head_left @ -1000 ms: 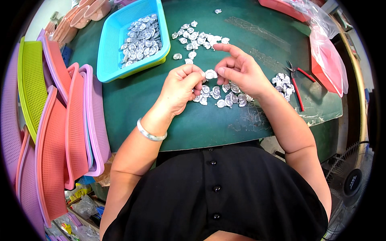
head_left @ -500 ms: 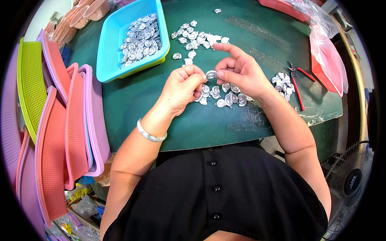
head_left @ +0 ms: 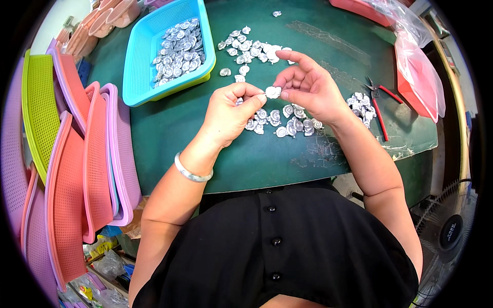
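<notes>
A small silver rose-shaped metal piece [head_left: 273, 92] is held up between my two hands above the table. My left hand [head_left: 231, 112] pinches its left edge between thumb and forefinger. At its other edge, the thumb and a bent finger of my right hand [head_left: 313, 92] close on it, while the forefinger stays raised. Just below the hands lies a loose group of similar silver roses [head_left: 294, 126]. Beyond them is another scattered group [head_left: 249, 49], partly behind my right fingers. A third small heap [head_left: 361, 107] sits beside my right forearm.
A blue basket [head_left: 134, 66] with many silver roses stands at the back left of the green table [head_left: 169, 149]. Red-handled pliers [head_left: 379, 110] lie at right, near a plastic-lined pink bin [head_left: 418, 82]. Stacked baskets [head_left: 67, 195] line the left; a fan [head_left: 452, 231] stands lower right.
The rose piece has been turned so its broad face shows brighter. My right hand has shifted slightly to the right, and the left thumb and forefinger have straightened.
</notes>
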A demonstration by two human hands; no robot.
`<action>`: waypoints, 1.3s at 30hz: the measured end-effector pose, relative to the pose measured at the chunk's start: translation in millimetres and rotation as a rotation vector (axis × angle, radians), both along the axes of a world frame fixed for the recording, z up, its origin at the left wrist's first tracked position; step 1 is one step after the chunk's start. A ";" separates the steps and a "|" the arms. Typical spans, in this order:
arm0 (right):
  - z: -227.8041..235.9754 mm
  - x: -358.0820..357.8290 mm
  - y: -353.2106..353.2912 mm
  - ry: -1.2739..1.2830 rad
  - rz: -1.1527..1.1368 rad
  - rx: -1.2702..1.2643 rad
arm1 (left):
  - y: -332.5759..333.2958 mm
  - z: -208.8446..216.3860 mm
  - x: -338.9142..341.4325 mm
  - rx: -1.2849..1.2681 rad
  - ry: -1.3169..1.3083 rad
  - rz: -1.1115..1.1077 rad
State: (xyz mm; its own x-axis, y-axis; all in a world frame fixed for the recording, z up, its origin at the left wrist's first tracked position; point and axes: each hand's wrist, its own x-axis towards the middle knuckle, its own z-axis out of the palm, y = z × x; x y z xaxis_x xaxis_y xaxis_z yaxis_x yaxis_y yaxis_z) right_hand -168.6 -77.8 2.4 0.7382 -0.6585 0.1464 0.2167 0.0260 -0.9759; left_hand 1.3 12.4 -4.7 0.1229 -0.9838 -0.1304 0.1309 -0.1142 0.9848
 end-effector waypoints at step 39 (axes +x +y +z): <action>-3.3 0.3 4.1 0.103 -0.034 -0.261 | -1.1 3.2 4.3 0.197 0.238 -0.144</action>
State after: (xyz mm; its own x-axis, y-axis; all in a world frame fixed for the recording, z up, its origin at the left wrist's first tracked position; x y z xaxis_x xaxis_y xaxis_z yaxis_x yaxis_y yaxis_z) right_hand -168.2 -73.7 -0.9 0.7360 -0.6333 0.2394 0.1121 -0.2348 -0.9656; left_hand 5.6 11.3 -1.5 -0.0720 -0.9419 -0.3282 0.3233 -0.3333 0.8857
